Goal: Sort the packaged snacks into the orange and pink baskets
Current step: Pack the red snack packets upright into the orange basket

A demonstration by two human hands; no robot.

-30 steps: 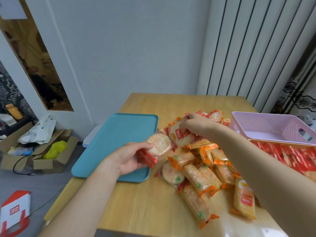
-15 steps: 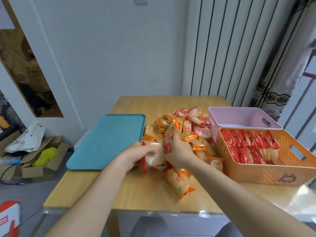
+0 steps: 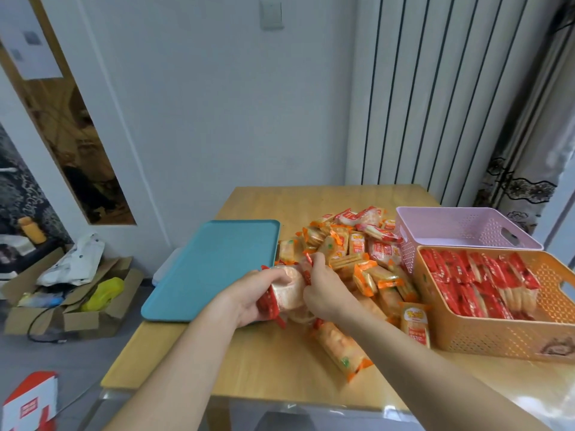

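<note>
Now right hand (image 3: 326, 289) back from pile (image 3: 357, 250), pinching red packet (image 3: 308, 270) onto stack (image 3: 289, 293) gripped by left hand (image 3: 253, 295), centre frame; orange basket (image 3: 497, 340) likely next.

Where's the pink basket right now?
Head view: the pink basket sits far right on the table, directly behind the orange basket, beside the snack pile.

We've just got one view: a wide-angle head cam looking forward and down, pretty close over the wooden table (image 3: 267, 362), wall (image 3: 217, 119) straight ahead.
</note>
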